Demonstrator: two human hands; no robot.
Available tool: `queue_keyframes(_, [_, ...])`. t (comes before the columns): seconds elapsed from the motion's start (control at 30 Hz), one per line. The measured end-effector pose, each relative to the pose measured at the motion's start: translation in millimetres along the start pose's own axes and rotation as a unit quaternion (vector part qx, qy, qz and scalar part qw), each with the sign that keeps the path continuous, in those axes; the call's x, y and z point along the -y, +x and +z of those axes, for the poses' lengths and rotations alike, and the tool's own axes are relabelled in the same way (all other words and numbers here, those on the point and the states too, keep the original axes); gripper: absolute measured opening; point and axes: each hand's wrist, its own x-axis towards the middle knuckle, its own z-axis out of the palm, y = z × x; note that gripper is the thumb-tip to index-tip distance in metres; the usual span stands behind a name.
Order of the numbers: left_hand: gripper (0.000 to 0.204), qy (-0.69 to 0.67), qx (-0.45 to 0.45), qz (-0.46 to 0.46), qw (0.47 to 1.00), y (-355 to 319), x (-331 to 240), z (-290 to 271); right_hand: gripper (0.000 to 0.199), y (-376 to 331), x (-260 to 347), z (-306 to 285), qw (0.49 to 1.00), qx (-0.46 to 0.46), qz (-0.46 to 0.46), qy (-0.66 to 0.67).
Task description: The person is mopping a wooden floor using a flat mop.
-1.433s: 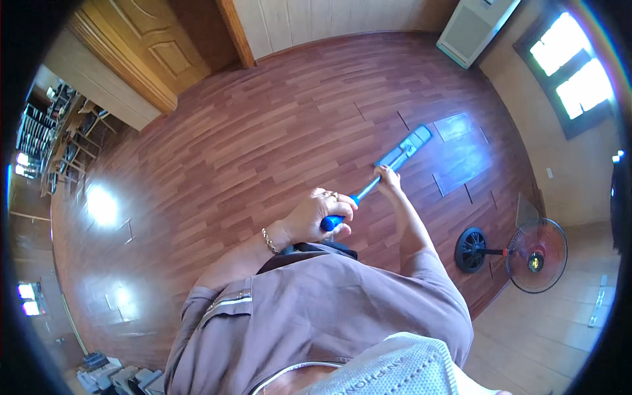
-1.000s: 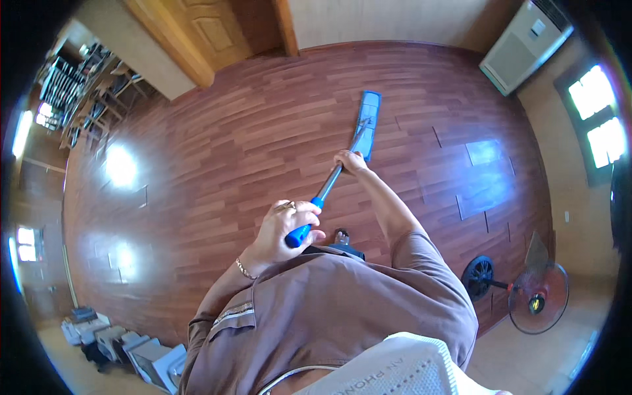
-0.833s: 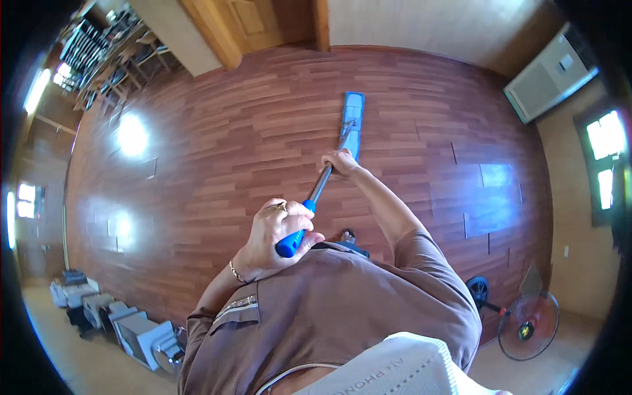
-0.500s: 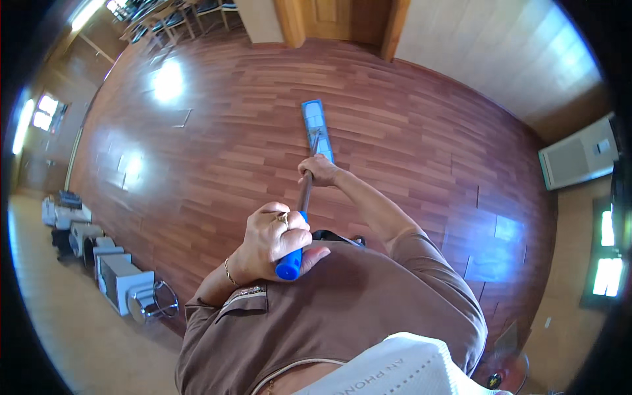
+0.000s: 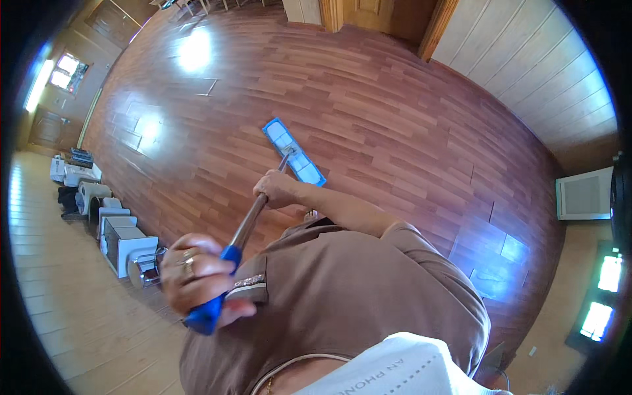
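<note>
- upper left of the frame: a bright window (image 5: 69, 71) in the far wall, with a wooden door (image 5: 48, 128) below it.
- left side, below those: a row of pale boxes and bundled items (image 5: 94, 191) on the light flooring, just beside the brown wood floor (image 5: 408, 131) and well apart from the mop head.
- at the row's lower end: a stool-like thing (image 5: 139, 271) with a round pale top and curved metal legs, near the left hand in the picture.
- lower left of centre: the left hand (image 5: 201, 276), slightly blurred and ringed, clenched round the blue grip (image 5: 208, 315) of a flat mop (image 5: 249, 222).
- centre: the right hand (image 5: 280, 189), grasping the mop's metal pole lower down; its forearm runs across toward the brown shirt (image 5: 329, 276).
- just above that hand: the blue mop head (image 5: 301, 164), slanting over the planks, with a bare foot (image 5: 311, 215) near its lower end.
- top, right of centre: a wooden doorway frame (image 5: 440, 29).
- right: glossy floor panels (image 5: 487, 250), then a white box-shaped unit (image 5: 584, 195) and a bright window below.
</note>
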Motion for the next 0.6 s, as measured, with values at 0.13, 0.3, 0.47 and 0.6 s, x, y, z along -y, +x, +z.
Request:
queue_keyframes(0.13, [0.045,-0.074,0.011,0.033,0.997,-13.9,-11.0,-40.9,0.010,-10.9,51.8,-30.8,0.999,0.049,0.023,0.009])
queue_keyframes(0.3, [0.043,-0.187,0.039,0.111,0.975,-0.8,24.1,-35.8,0.008,-61.8,46.9,-54.9,0.991,0.057,0.115,-0.020])
queue_keyframes(0.47, [0.042,-0.292,0.125,0.147,0.937,42.9,68.2,15.5,0.009,-153.7,24.3,-69.5,0.965,-0.107,0.228,-0.069])
queue_keyframes(0.6, [0.041,-0.348,0.162,0.136,0.913,82.6,71.6,74.2,0.019,-229.4,21.5,-81.6,0.912,-0.239,0.317,-0.102])
